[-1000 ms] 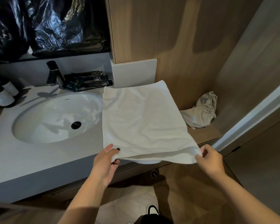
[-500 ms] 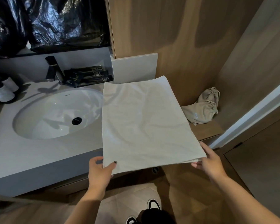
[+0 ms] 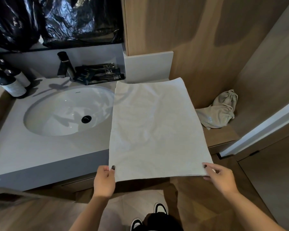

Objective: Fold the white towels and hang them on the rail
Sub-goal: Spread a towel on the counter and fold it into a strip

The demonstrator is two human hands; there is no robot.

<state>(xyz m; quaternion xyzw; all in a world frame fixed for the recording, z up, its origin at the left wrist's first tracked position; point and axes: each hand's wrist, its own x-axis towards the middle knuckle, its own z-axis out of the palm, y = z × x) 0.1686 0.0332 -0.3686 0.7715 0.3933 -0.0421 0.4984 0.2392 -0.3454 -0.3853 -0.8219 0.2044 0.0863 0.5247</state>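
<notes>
Towel, white and folded flat, spreads over the right end of the grey counter, right of the sink, its near edge overhanging. I see my left hand pinching the near-left corner and my right hand pinching the near-right, thumbs on top.

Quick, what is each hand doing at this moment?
Left hand: closed, pinching the near left corner of the white towel.
Right hand: closed, pinching the towel's near right corner.
</notes>
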